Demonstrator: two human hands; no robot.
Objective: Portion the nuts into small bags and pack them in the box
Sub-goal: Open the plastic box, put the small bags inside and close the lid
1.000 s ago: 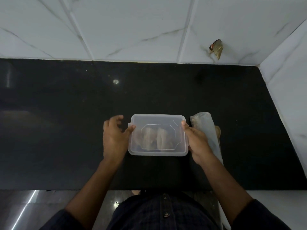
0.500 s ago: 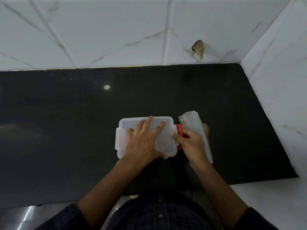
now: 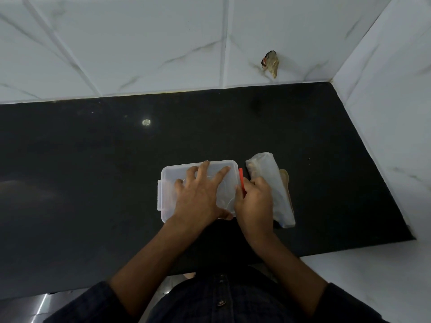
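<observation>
A clear plastic box (image 3: 168, 194) with its lid on sits on a black counter (image 3: 81, 171), near the front edge. The left hand (image 3: 199, 197) lies flat on the lid, fingers spread and straight, pressing down. The right hand (image 3: 255, 201) is at the box's right end, fingers curled around a red clip (image 3: 241, 179) on that side. Just right of it lies a rolled translucent bag (image 3: 268, 173), beside a wooden utensil (image 3: 285, 180). White marbled tiles (image 3: 140, 43) rise behind.

head view, looking steeply down, close over countertop (image 3: 93, 183)
</observation>
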